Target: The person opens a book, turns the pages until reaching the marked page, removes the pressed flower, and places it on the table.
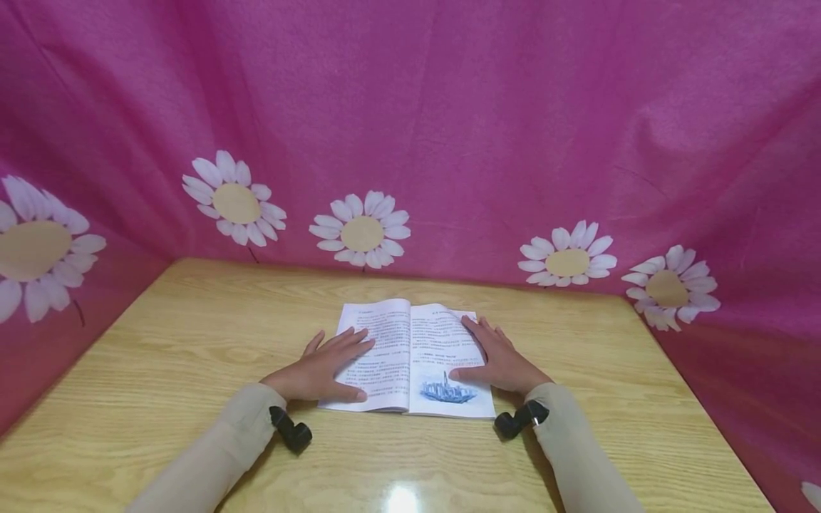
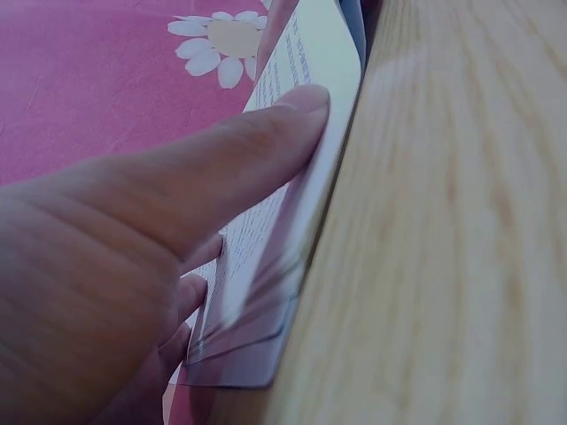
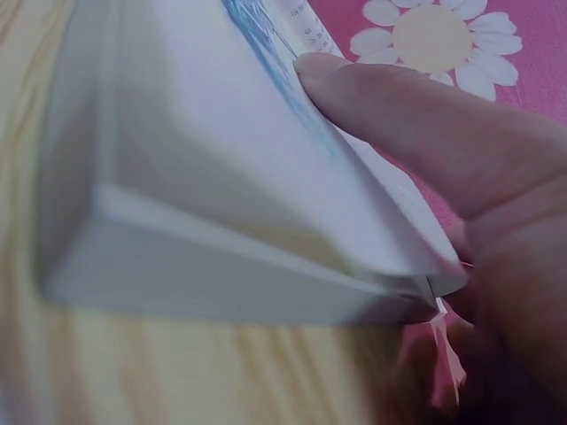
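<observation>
An open book [image 1: 391, 360] lies on the wooden table, with printed text on both pages and a blue picture [image 1: 447, 390] low on the right page. My left hand [image 1: 314, 372] rests on the left page, fingers spread and mostly straight. In the left wrist view its thumb [image 2: 266, 142] lies on the paper near the lower edge. On the right page, my right hand [image 1: 503, 365] touches the outer side. Its thumb [image 3: 390, 106] lies beside the blue picture in the right wrist view; the other fingers there are partly hidden behind the page edge.
The wooden table [image 1: 224, 324] extends around the book. Behind it and at both sides hangs a pink cloth [image 1: 449, 142] with large white flowers. A black camera is strapped to each wrist, the left one [image 1: 291, 431] and the right one [image 1: 521, 419].
</observation>
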`<state>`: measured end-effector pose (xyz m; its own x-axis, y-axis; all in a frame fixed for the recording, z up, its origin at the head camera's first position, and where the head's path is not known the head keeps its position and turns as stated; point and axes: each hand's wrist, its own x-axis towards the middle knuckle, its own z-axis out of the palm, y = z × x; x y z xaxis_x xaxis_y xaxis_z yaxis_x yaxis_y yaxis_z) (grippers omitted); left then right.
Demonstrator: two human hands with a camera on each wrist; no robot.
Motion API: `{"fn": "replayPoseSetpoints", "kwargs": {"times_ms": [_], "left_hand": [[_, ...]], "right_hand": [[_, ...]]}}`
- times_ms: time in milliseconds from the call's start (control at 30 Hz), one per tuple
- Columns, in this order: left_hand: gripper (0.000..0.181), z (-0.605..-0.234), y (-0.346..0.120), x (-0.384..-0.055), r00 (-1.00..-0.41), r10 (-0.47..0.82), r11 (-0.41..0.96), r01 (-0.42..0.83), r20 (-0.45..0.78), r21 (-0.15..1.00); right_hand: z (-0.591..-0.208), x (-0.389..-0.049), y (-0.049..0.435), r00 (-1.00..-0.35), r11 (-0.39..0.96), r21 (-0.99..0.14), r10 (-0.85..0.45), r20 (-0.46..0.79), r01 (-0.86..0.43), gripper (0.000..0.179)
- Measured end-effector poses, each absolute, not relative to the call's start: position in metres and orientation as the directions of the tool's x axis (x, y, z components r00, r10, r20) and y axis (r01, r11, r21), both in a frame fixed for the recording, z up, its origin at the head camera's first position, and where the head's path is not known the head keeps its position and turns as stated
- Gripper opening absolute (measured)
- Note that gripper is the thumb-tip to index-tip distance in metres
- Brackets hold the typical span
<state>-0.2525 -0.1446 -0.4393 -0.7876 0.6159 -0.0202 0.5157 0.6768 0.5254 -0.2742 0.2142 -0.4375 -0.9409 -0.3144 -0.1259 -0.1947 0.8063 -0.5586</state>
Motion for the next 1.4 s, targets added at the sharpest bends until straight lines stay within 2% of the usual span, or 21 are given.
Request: {"fn": "replayPoseSetpoints", "kwargs": {"times_ms": [133, 333, 500, 600, 733, 833, 933, 1100, 1200, 1400], "left_hand": [[0.094, -0.4393, -0.1443, -0.2532, -0.789, 0.613, 0.684, 0.514, -0.027, 0.518], [0.094, -0.4386, -0.1437, -0.2529, -0.792, 0.610, 0.693, 0.510, -0.037, 0.510], [0.094, -0.4382, -0.1441, -0.2506, -0.792, 0.610, 0.690, 0.508, -0.037, 0.515], [0.094, -0.4387, -0.1444, -0.2497, -0.791, 0.610, 0.688, 0.504, -0.040, 0.523], [0.094, -0.4399, -0.1451, -0.2505, -0.789, 0.614, 0.681, 0.511, -0.029, 0.524], [0.094, -0.4401, -0.1451, -0.2515, -0.787, 0.617, 0.675, 0.516, -0.020, 0.528], [0.094, -0.4401, -0.1447, -0.2524, -0.787, 0.616, 0.677, 0.516, -0.020, 0.525], [0.094, -0.4407, -0.1442, -0.2527, -0.791, 0.611, 0.685, 0.509, -0.031, 0.521], [0.094, -0.4408, -0.1443, -0.2525, -0.792, 0.610, 0.686, 0.507, -0.032, 0.522], [0.094, -0.4401, -0.1445, -0.2527, -0.791, 0.612, 0.683, 0.511, -0.026, 0.522]], "right_hand": [[-0.4387, -0.2746, 0.2155, -0.939, 0.801, -0.560, -0.326, -0.107, -0.214, 0.105], [-0.4368, -0.2738, 0.2153, -0.934, 0.728, -0.640, -0.356, -0.046, -0.246, 0.075], [-0.4369, -0.2736, 0.2134, -0.924, 0.717, -0.640, -0.381, -0.030, -0.275, 0.069], [-0.4363, -0.2723, 0.2121, -0.937, 0.678, -0.714, -0.336, -0.091, -0.174, 0.064], [-0.4354, -0.2705, 0.2138, -0.944, 0.539, -0.842, -0.275, -0.182, 0.005, 0.051], [-0.4358, -0.2710, 0.2166, -0.936, 0.499, -0.866, -0.317, -0.153, -0.028, 0.043], [-0.4368, -0.2724, 0.2180, -0.920, 0.514, -0.845, -0.384, -0.072, -0.149, 0.049], [-0.4406, -0.2735, 0.2197, -0.897, 0.623, -0.711, -0.442, 0.027, -0.328, 0.060], [-0.4413, -0.2730, 0.2200, -0.894, 0.659, -0.665, -0.448, 0.031, -0.353, 0.068], [-0.4393, -0.2732, 0.2198, -0.885, 0.665, -0.650, -0.465, 0.024, -0.367, 0.074]]}}
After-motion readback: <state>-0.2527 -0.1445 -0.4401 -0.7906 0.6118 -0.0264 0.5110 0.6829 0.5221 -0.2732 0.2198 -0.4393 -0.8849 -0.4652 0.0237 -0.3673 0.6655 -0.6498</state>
